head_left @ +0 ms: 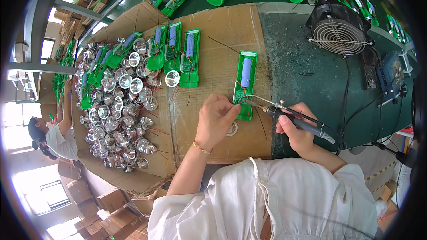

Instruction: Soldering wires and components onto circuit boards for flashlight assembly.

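A green lamp housing [245,113] lies on the cardboard before me, with a blue cylindrical battery [246,72] and a small circuit board [239,96] in it. My right hand [299,129] is closed around a black-handled soldering iron [302,124]. A thin curved metal tube runs along the iron, and its tip reaches the board. My left hand [216,118] pinches at the board's left side; what lies between its fingertips is too small to make out. Under that hand a round reflector [232,129] shows in part. Thin wires stick out from the housing.
Left of me, a cardboard box [153,166] holds many silvery reflectors [119,103]. Several green housings [190,78] lie along its edge and across the far bench. A black fan [340,35] and a blue soldering station [388,76] with cables stand at right. Another person [60,138] reaches in at far left.
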The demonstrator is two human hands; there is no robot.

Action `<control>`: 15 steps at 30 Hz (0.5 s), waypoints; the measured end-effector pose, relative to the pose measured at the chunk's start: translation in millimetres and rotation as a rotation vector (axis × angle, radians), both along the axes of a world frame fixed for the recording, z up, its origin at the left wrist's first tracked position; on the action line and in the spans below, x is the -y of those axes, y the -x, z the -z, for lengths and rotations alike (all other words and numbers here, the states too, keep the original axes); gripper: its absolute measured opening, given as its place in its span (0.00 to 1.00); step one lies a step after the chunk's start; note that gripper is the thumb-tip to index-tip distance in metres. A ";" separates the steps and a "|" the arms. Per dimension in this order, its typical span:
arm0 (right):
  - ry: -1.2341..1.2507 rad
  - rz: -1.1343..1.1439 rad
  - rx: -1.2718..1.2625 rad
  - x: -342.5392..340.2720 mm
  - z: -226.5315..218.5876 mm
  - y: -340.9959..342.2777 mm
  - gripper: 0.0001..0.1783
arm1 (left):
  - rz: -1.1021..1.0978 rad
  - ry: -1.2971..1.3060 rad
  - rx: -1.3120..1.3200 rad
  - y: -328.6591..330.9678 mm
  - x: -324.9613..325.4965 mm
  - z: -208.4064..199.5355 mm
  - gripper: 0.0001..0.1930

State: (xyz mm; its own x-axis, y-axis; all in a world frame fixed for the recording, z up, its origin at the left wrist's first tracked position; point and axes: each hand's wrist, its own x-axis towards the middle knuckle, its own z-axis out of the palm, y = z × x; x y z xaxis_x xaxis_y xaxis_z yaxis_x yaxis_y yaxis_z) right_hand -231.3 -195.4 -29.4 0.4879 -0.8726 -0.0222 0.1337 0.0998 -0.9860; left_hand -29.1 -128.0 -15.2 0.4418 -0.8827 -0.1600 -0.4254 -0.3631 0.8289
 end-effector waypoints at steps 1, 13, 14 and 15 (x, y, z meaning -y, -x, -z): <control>-0.007 -0.003 0.002 -0.1 -0.1 -0.8 0.08 | 0.011 -0.004 0.006 -0.5 0.2 0.3 0.08; -0.101 0.017 0.019 1.1 6.5 -5.0 0.08 | 0.054 -0.033 -0.030 -4.8 -1.7 -0.9 0.08; -0.103 0.017 0.019 1.4 6.4 -5.0 0.08 | 0.057 -0.035 -0.023 -4.8 -2.1 -0.4 0.08; -0.122 0.019 0.008 1.8 5.9 -5.0 0.08 | 0.057 -0.036 -0.023 -4.7 -2.6 0.0 0.08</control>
